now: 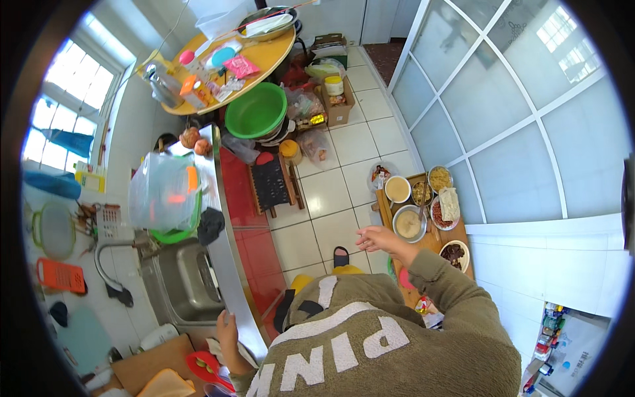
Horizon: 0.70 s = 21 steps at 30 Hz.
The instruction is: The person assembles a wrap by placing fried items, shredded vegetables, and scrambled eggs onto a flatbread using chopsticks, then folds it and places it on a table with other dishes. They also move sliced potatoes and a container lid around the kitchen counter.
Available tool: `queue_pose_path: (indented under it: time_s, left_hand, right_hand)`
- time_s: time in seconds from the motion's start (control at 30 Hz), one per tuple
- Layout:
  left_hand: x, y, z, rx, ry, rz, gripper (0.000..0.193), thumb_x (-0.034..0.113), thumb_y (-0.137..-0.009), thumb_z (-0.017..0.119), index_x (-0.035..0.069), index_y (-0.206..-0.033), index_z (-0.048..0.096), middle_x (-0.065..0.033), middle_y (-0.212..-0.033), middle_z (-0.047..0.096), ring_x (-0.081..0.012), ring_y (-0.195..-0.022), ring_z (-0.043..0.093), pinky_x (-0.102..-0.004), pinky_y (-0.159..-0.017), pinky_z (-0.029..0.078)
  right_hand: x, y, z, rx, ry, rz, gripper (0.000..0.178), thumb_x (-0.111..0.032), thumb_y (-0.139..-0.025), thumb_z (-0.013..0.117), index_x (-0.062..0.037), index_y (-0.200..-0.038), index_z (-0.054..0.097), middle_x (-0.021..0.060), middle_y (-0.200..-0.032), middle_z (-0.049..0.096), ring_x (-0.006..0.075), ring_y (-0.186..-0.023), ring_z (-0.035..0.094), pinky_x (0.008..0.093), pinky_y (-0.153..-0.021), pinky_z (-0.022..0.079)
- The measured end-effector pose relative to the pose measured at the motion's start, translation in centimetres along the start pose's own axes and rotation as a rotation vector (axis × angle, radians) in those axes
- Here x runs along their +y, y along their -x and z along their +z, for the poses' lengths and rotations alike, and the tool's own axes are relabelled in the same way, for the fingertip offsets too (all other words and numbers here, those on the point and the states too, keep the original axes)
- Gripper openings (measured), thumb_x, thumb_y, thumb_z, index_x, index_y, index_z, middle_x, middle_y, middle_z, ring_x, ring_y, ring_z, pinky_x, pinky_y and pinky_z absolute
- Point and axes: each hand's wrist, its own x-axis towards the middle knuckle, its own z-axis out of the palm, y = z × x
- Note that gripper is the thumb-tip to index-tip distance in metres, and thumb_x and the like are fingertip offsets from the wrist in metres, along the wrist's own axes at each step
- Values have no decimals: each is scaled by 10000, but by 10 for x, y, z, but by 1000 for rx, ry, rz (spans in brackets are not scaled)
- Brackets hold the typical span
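Observation:
My right hand [377,239] hangs over the tiled floor with its fingers apart and nothing in them. Just right of it, on a low wooden table, a metal bowl [408,225] holds a pale mixture. Behind that bowl sits a white bowl of tan liquid [397,190]. My left hand [227,329] is by the edge of the steel counter, near the sink [188,281]; its fingers are loosely spread and I see nothing in them. Below it on the counter lie a red slotted tool [204,366] and a wooden cutting board [151,360].
Sliding glass doors [506,119] close off the right side. A black-seated wooden stool [270,182] and a green basin [256,110] stand ahead on the left. A round table [264,56] carries boxes and a kettle. A clear plastic bin [162,192] rests beyond the sink.

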Motion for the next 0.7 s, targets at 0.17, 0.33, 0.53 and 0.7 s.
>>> queue_pose_path:
  time_s: [0.17,0.33,0.53,0.7]
  left_hand:
    - [123,-44,23,-144,-20,150,506,283,-952,623,-12,-1353,530,-204,-1373,553,-307,-1309,498,-382,-1081,379]
    - [209,-118,73,-361,92,246,529,292,-961,619,-37,-1361,513,-221,-1371,556,-306,-1283,526,-387,-1059,408]
    - [350,-237,136,-404,-132,563,492,263,-938,642,-66,-1293,555,-243,-1314,586,-337,-1257,544,-384,-1061,412]
    - [499,-290,150,-554,-310,781,470,234,-937,622,-67,-1290,553,-257,-1279,594,-371,-1235,546,-393,-1073,396]
  right_hand:
    - [-52,-22,-35,98,-129,-52,398,-263,-990,442,-29,-1294,546,111,-1114,675,188,-984,660,336,-834,521]
    - [-98,-88,-49,56,25,-118,374,-260,-985,475,-36,-1270,564,96,-1058,689,182,-952,665,332,-807,523]
    - [-113,-130,-103,381,342,-254,339,-270,-947,546,-12,-1143,645,126,-1004,704,226,-868,677,357,-767,516]
    - [-115,-126,-107,564,-13,-234,330,-241,-936,551,16,-1127,630,112,-907,681,207,-807,649,358,-737,516]
